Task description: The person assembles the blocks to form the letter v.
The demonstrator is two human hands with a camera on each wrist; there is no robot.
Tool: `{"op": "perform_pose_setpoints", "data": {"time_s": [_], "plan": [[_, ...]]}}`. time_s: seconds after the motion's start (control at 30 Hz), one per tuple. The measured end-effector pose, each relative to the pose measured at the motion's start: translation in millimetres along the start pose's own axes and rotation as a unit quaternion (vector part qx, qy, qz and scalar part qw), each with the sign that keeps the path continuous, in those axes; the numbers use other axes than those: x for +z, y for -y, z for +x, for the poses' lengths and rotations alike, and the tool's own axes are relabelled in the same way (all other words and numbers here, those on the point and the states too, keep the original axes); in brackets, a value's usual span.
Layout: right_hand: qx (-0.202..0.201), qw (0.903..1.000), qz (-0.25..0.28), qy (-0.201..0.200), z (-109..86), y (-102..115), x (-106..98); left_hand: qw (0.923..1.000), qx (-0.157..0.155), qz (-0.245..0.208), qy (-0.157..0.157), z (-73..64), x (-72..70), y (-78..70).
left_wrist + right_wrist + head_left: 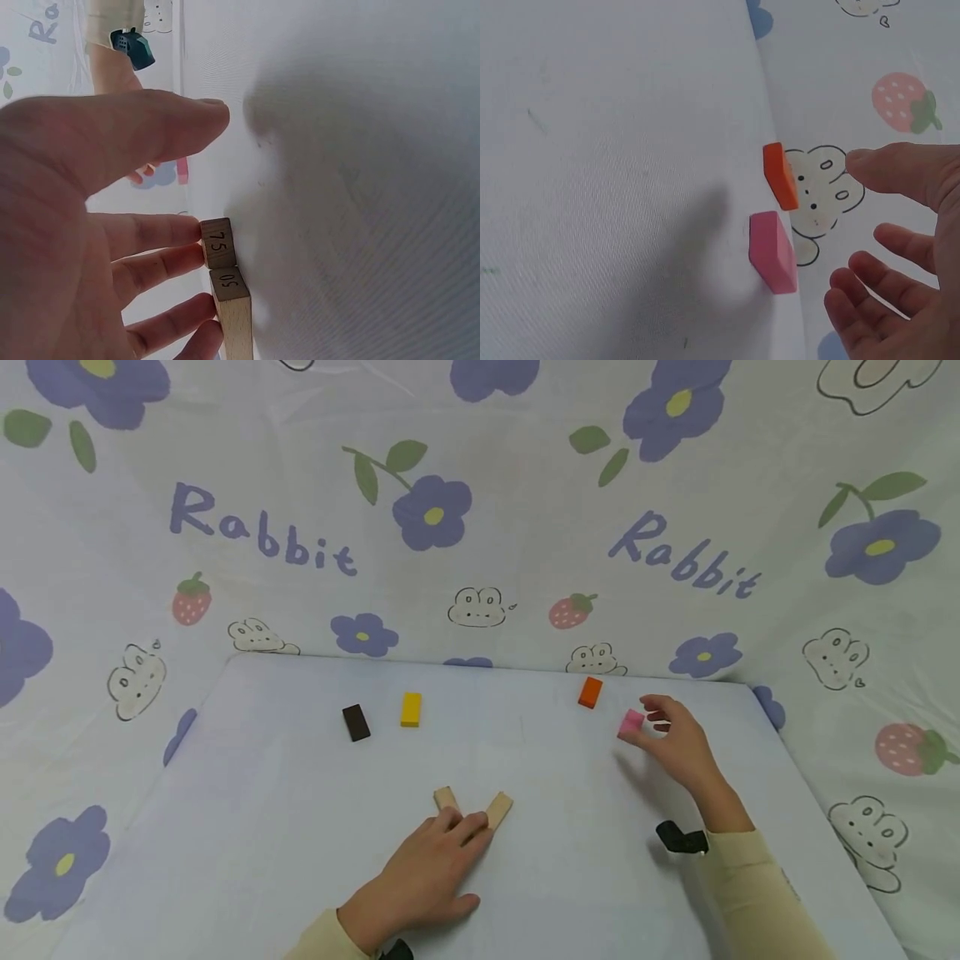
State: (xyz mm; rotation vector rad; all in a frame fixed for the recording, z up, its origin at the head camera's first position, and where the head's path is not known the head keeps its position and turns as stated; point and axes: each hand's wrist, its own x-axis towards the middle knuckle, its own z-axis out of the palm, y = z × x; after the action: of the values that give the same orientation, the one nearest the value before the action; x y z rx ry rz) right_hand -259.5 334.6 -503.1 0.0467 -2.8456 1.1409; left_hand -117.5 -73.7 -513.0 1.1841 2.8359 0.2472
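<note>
Two plain wooden blocks lie angled to each other at the middle of the table, a left one (446,798) and a right one (500,810). Their near ends carry the numbers 75 (217,241) and 50 (229,280) in the left wrist view. My left hand (431,868) rests its extended fingertips on these blocks, thumb held apart. Over at the right, my right hand (678,747) hovers around a pink block (771,251), thumb and fingers spread wide with a gap to it in the right wrist view. An orange block (779,176) lies just beyond the pink one.
On the far left part of the white table (247,827) lie a dark brown block (356,723) and a yellow block (411,710). A patterned cloth (525,527) with flowers and rabbits hangs behind the table's far edge and along its sides.
</note>
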Motion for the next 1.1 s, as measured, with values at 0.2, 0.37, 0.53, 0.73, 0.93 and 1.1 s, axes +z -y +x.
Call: {"op": "perform_pose_setpoints", "data": {"time_s": [0.2,0.37,0.53,0.73,0.93,1.1], "plan": [[0.010,0.9999,0.003,0.013,6.2,-5,-4,1.0000,-0.002,0.003,0.003,0.9,-2.3,-0.2],[0.013,0.9995,0.005,0.027,8.9,-8,-3,0.9999,-0.005,0.006,0.009,-0.2,-2.5,-0.7],[0.025,0.9990,0.007,0.037,9.7,-12,-3,0.9999,-0.004,0.013,0.007,-0.1,-0.6,-0.7],[0.032,0.9987,0.001,0.041,12.1,-20,-2,0.9999,-0.005,0.015,0.001,0.2,1.1,-1.1],[0.047,0.9977,-0.014,0.048,15.2,-26,3,0.9998,-0.005,0.017,0.000,-0.9,1.1,-0.8],[0.045,0.9977,-0.022,0.046,17.5,-29,7,0.9998,-0.005,0.019,0.000,-1.6,2.0,1.0]]}}
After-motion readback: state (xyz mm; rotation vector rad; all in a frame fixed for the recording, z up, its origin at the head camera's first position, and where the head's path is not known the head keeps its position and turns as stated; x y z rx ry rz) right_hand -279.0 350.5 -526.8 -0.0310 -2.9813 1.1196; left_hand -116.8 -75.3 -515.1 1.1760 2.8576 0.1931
